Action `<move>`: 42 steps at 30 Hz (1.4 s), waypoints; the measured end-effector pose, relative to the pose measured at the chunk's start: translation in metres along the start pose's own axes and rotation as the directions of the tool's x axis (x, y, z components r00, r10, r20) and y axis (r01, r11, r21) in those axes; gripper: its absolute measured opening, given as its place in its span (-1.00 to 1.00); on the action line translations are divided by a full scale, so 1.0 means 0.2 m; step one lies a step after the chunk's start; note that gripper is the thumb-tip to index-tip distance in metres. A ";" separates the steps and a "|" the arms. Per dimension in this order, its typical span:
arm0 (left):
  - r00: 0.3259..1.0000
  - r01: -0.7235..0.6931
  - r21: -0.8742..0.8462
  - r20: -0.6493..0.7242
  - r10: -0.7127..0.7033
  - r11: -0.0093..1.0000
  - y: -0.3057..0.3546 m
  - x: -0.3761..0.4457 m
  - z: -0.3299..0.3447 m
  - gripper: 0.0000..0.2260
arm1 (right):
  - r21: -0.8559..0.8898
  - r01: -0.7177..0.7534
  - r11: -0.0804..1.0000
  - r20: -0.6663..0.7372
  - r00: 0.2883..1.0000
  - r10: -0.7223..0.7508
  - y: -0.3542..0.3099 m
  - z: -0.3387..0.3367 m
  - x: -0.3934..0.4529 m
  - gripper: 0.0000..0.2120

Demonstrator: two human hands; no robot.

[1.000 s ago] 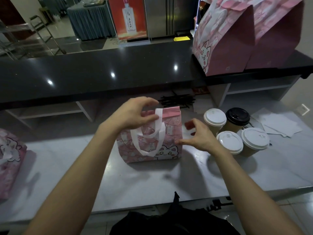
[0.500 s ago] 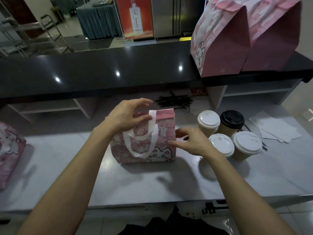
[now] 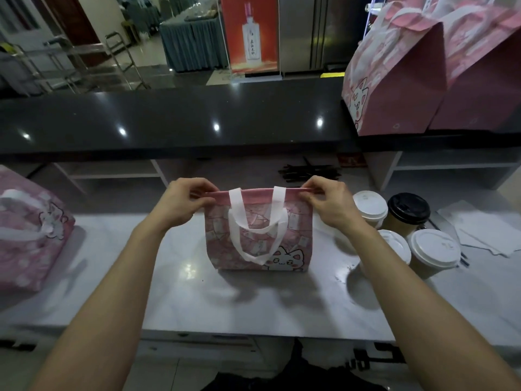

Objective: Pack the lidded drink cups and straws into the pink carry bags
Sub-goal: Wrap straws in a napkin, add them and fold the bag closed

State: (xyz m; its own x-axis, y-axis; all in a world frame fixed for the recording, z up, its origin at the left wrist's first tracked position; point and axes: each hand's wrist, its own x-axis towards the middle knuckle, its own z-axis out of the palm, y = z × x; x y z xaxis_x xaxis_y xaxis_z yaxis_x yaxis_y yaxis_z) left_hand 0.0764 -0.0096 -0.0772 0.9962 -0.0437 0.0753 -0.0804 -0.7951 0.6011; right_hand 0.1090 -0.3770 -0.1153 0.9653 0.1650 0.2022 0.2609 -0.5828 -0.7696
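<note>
Two hands, left hand [image 3: 180, 204] and right hand [image 3: 328, 206], pinch the soft bag [image 3: 259, 238] at its top corners. It looks light and floppy, so the top rim is a good grip.

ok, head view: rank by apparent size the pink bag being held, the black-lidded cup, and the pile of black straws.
1. pink bag, clearly largest.
2. black-lidded cup.
3. pile of black straws. It spreads about as wide as the cup but is thin and lies farther from the camera, so 2 versus 3 is unsure.
</note>
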 end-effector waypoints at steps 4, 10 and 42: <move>0.999 -0.038 -0.044 -0.040 0.036 0.998 -0.06 0.02 0.03 -0.83 | -0.086 0.037 0.996 0.017 0.999 -0.036 0.00 0.00 0.00 -0.89; 0.997 -0.081 -0.085 -0.022 0.080 0.993 -0.14 0.05 0.03 -0.87 | -0.131 0.000 0.991 0.030 1.000 0.004 -0.02 -0.01 -0.01 -0.85; 0.968 0.150 0.183 -0.228 -0.106 0.972 -0.08 0.08 0.11 -0.45 | -0.243 -0.085 0.966 0.113 0.987 0.115 -0.17 -0.01 -0.09 -0.37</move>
State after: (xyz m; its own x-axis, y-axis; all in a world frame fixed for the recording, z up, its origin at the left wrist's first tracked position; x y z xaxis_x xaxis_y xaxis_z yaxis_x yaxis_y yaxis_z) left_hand 0.0947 -0.0112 -0.1040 0.9650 0.1801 0.1906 0.0773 -0.8900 0.4494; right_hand 0.0819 -0.3622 -0.0919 0.9816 0.1860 0.0424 0.1725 -0.7705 -0.6136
